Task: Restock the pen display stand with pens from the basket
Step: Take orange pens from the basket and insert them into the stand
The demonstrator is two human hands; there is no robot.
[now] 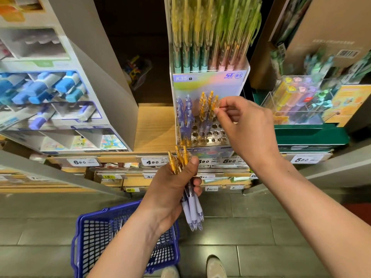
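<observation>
Pinching an upright orange pen (215,103) in right hand (247,125), just above free holes of display stand (212,135) — gripping spare pens (192,209) lower in left hand (170,189).

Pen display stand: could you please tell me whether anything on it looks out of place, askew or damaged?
Nothing stands out. The clear acrylic pen display stand looks intact and upright. Its purple-topped pens and orange-topped pens stand in the perforated metal rack, whose other holes are simply empty.
</observation>
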